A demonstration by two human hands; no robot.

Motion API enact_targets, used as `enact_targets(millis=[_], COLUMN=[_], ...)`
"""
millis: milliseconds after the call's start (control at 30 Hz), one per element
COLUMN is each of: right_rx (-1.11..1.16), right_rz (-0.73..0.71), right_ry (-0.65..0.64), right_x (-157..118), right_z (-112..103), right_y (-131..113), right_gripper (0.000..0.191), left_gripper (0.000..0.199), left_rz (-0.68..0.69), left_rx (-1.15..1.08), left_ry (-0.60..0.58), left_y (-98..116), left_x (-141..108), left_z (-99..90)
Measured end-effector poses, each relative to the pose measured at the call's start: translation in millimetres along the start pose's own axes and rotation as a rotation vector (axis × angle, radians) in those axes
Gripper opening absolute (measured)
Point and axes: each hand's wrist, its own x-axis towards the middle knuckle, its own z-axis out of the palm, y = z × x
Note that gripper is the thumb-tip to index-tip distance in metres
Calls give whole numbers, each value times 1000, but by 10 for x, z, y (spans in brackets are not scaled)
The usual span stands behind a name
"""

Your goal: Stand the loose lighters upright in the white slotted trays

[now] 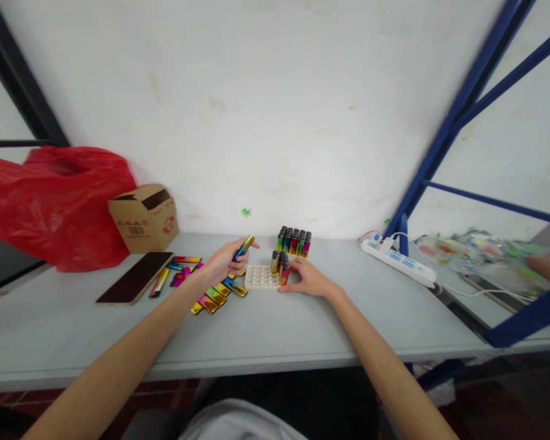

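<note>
Near the middle of the table, my left hand point(228, 261) holds a shiny blue and gold lighter point(244, 247), tilted, above a pile of loose metallic lighters point(215, 296). To its right lies a white tray with round holes point(261, 277). Several lighters point(283, 266) stand upright at the tray's right side. My right hand point(306, 278) is curved around that right edge, thumb and fingers apart, beside the standing lighters; whether it touches them is unclear. Behind the tray, a block of upright lighters point(294, 241) with black tops stands near the wall.
A dark phone point(136, 278) lies left of the pile. Behind it are an open cardboard box point(144, 219) and a red plastic bag point(73, 201). A white power strip point(398, 261) and blue metal frame point(444, 134) stand right. Another person's hand point(549, 267) shows at far right.
</note>
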Motion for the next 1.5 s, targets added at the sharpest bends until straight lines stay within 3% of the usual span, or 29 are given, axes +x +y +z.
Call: enact_targets(millis=[100, 267, 400, 567, 833, 1200, 1500], right_rx=[20, 19, 11, 0, -5, 26, 3], right_rz=[8, 3, 6, -6, -4, 11, 5], right_ry=[-7, -4, 4, -2, -4, -15, -9], right_x=[-2, -7, -6, 0, -1, -9, -7], right_z=[-12, -17, -4, 6, -1, -15, -8], right_y=[-16, -27, -10, -1, 0, -14, 9], right_gripper=[64, 64, 62, 58, 57, 61, 61], left_gripper=[38, 49, 55, 54, 51, 39, 38], left_rz=[19, 184, 220, 153, -81, -47, -1], left_rx=[46, 86, 141, 90, -42, 46, -31], left_ry=[37, 171, 176, 25, -23, 42, 25], left_y=[-13, -109, -167, -224, -197, -263, -219], left_x=[-14, 48, 84, 83, 75, 79, 43], left_z=[47, 79, 87, 97, 145, 190, 262])
